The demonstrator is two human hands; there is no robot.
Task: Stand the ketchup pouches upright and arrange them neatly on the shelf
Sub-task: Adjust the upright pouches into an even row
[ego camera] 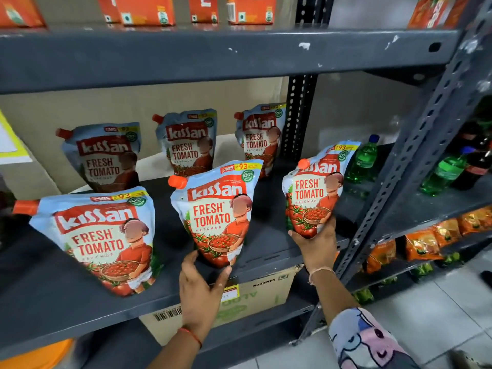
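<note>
Several Kissan ketchup pouches stand on the dark grey shelf (269, 235). The back row holds three: left pouch (103, 158), middle pouch (187, 143), right pouch (259, 134). In front, a large pouch (98, 235) leans at the left. My left hand (199, 283) grips the base of the front middle pouch (217, 211), which stands upright. My right hand (315, 243) holds the bottom of the front right pouch (314, 190), tilted slightly right near the shelf's front edge.
The upper shelf (213, 54) carries orange cartons (146, 9). Green bottles (363, 161) stand behind the perforated upright (415, 161) at the right, with orange snack packs (423, 246) below. A cardboard box (255, 294) sits under the shelf.
</note>
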